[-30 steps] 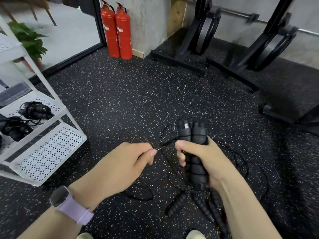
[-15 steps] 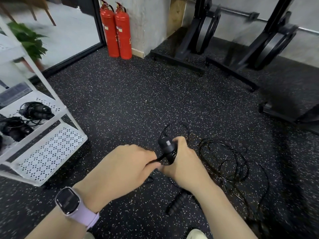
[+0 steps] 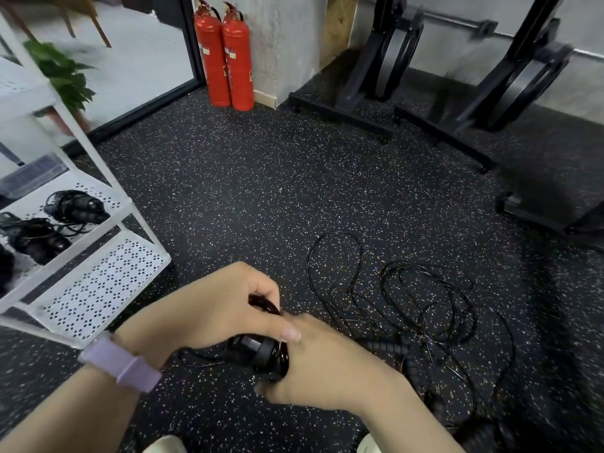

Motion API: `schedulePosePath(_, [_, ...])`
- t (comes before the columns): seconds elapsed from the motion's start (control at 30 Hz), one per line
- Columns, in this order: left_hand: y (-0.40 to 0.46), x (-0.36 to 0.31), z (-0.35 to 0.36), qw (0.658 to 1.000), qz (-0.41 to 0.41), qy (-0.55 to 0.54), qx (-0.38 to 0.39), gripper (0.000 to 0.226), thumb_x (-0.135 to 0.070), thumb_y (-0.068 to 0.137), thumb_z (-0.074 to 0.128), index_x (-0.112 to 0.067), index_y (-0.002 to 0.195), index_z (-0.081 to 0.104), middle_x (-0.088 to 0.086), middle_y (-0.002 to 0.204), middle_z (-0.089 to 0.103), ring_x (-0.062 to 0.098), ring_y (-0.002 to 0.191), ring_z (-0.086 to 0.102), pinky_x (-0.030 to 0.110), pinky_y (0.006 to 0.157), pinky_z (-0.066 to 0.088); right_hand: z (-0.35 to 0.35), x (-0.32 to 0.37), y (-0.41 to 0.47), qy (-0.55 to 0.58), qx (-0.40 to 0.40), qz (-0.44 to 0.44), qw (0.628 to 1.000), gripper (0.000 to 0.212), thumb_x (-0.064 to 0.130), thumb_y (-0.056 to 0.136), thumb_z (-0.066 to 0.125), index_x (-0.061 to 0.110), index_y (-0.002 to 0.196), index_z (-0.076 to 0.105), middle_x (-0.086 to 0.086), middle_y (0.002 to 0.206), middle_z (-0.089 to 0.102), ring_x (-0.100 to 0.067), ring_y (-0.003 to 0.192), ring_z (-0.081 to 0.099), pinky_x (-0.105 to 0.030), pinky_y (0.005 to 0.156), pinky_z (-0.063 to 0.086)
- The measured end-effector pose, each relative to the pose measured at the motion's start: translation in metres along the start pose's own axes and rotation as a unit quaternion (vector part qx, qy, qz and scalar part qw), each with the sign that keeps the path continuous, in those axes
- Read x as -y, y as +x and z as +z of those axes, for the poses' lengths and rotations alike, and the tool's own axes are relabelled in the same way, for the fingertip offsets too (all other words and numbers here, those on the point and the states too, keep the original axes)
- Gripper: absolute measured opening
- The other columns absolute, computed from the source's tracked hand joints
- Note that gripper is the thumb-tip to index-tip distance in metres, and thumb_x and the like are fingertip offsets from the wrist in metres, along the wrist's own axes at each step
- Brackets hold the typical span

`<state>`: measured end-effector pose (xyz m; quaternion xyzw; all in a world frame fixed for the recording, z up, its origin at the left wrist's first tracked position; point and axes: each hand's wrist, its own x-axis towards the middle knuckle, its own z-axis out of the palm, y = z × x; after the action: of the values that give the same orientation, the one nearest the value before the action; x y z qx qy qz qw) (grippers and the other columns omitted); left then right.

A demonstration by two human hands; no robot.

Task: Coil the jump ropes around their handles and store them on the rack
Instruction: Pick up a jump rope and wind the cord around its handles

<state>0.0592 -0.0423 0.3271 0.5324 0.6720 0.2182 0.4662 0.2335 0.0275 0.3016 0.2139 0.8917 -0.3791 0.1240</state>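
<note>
Two hands meet low in the middle of the scene over the speckled floor (image 3: 261,191). The right hand (image 3: 330,367) curls round the black jump-rope handles (image 3: 261,354), while the left hand (image 3: 215,308), just above and touching it, pinches the thin black cord (image 3: 264,304) between curled fingers. Loose rope (image 3: 425,299) lies tangled on the floor to the right. At far left, coiled ropes (image 3: 76,206) rest on the white rack (image 3: 98,286).
</note>
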Motion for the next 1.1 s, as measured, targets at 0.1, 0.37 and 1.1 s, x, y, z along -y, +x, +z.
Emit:
schedulePosePath(0.1, [0.001,0.001,-0.007,0.994,0.023,-0.097,0.034,0.038,-0.06,0.072,0.075,-0.026,0.062,0.066,-0.008,0.058,0.06,0.009,0.054,0.054,0.019,0.055,0.045,-0.005,0.01,-0.004,0.084,0.012,-0.04,0.996,0.031,0.03,0.08,0.08,0.034,0.097,0.055,0.007,0.082,0.063,-0.01,0.069,0.062,-0.034,0.061,0.056])
schedulePosePath(0.37, [0.01,0.006,-0.004,0.974,0.024,-0.223,0.018,0.033,-0.046,0.083,0.078,-0.018,0.068,0.067,0.005,0.069,0.064,0.018,0.064,0.058,0.028,0.065,0.049,-0.013,0.003,-0.017,0.242,-0.056,-0.012,0.968,0.071,0.047,0.066,0.088,0.054,0.125,0.049,0.025,0.104,0.07,0.005,0.093,0.067,-0.027,0.088,0.053])
schedulePosePath(1.1, [0.006,-0.002,0.019,0.959,0.041,0.242,-0.141,0.023,-0.044,0.105,0.042,-0.035,0.095,0.06,-0.01,0.054,0.051,0.009,0.046,0.047,0.022,0.045,0.031,-0.049,-0.054,-0.022,0.375,-0.212,0.054,0.901,0.043,0.015,0.076,0.072,0.044,0.105,0.059,0.006,0.103,0.075,-0.006,0.084,0.068,-0.029,0.079,0.053])
